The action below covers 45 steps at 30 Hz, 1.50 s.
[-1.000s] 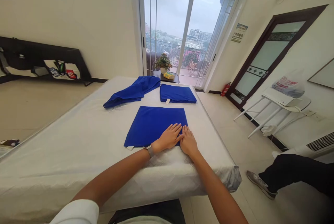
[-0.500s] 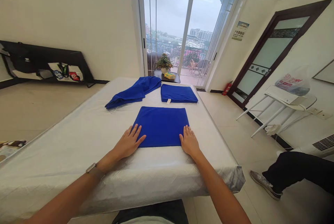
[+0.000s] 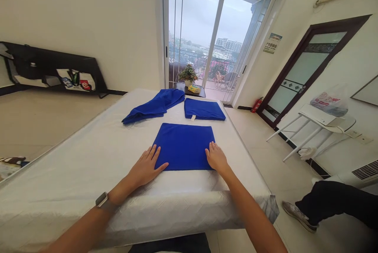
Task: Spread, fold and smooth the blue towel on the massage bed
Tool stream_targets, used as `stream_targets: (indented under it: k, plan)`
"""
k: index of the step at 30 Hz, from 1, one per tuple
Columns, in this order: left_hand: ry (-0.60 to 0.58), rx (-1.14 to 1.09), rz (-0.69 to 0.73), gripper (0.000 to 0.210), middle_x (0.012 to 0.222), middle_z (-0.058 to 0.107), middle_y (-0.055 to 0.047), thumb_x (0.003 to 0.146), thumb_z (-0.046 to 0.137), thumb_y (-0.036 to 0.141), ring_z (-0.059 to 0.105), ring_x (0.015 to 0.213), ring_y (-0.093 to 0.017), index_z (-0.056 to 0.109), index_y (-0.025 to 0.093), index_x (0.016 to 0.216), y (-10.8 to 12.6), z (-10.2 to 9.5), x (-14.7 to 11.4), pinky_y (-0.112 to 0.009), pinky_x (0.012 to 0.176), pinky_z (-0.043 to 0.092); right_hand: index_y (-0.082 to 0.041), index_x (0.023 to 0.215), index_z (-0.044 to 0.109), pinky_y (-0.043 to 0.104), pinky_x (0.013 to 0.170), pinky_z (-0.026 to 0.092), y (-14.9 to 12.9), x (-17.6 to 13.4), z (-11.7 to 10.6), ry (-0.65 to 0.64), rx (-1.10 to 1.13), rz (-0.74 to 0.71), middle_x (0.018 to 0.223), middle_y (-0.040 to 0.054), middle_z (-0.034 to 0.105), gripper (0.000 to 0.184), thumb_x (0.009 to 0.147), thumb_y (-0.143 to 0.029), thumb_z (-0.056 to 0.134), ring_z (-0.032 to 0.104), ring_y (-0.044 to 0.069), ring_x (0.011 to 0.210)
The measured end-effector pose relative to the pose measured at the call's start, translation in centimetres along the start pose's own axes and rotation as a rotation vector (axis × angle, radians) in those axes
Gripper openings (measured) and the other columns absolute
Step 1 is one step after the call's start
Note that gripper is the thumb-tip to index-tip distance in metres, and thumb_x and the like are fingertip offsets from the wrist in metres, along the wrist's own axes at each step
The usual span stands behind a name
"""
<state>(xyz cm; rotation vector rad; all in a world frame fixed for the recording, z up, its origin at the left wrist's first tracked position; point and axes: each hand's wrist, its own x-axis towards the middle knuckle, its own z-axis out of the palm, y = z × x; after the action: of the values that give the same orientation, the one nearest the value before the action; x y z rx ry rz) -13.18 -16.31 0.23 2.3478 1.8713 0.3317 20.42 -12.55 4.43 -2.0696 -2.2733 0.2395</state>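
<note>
Left hand (image 3: pixel 144 167) spread, right hand (image 3: pixel 217 157) flat with fingers together, both resting on cloth (image 3: pixel 184 146) at mattress's (image 3: pixel 88 158) near edge. Cloth probably light, soft, floppy; best held by opposite sides.

Head cam sits above the near edge of the bed (image 3: pixel 97 154), looking forward and down along it. Left hand (image 3: pixel 146 166) and right hand (image 3: pixel 217 157) are close, lower half of frame. Faces the glass door (image 3: pixel 201 21), top centre, past the far end. Wide field: catches left wall (image 3: pixel 79 17) and right wall (image 3: pixel 360 48).
</note>
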Motion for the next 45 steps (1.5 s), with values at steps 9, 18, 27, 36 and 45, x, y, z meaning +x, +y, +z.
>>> stream_targets:
  k: [9,18,27,36,45]
  plan:
    - [0.053,0.019,0.026,0.097,0.165,0.02,-0.017,0.089,0.034,0.077,0.019,0.153,-0.033,0.021,0.012,0.159,-0.3,0.6,-0.3,-0.05,0.123,0.022,-0.002,0.159,0.018,0.037,0.124,0.01,0.1,3.1,1.8,0.037,0.065,0.038,0.166,0.0127,0.014,0.07,0.105,-0.046,0.016,0.011,0.022,0.154]
    - [0.056,0.024,0.03,0.1,0.165,0.022,-0.018,0.087,0.034,0.079,0.021,0.152,-0.034,0.023,0.01,0.158,-0.3,0.5,-0.7,-0.05,0.123,0.023,-0.001,0.159,0.019,0.037,0.124,0.009,0.3,3.1,2.1,0.061,0.072,0.033,0.166,0.0137,0.015,0.07,0.105,-0.045,0.016,0.012,0.022,0.154]
    - [0.025,0.039,0.083,0.098,0.161,0.029,-0.021,0.089,0.024,0.08,0.025,0.151,-0.035,0.035,0.007,0.154,4.0,-1.0,3.3,-0.051,0.122,0.022,-0.002,0.159,0.019,0.037,0.124,0.01,0.2,3.0,2.3,0.076,0.075,0.038,0.166,0.0136,0.015,0.069,0.105,-0.045,0.016,0.011,0.022,0.154]
    - [0.057,-0.07,0.405,0.074,0.158,0.038,-0.019,0.102,0.013,0.054,0.029,0.15,-0.027,0.039,0.006,0.151,17.9,3.3,12.3,-0.043,0.123,0.02,-0.005,0.159,0.023,0.035,0.123,0.012,0.7,3.0,2.6,0.098,0.012,0.016,0.166,0.0125,0.018,0.063,0.104,-0.037,0.018,0.013,0.019,0.154]
    - [0.044,-0.035,0.207,0.083,0.162,0.031,-0.016,0.097,0.015,0.068,0.023,0.152,-0.03,0.034,0.012,0.155,8.2,2.6,10.2,-0.047,0.124,0.016,-0.003,0.158,0.022,0.036,0.123,0.012,0.3,2.9,2.3,0.102,0.035,0.04,0.165,0.013,0.02,0.066,0.104,-0.04,0.017,0.015,0.021,0.153]
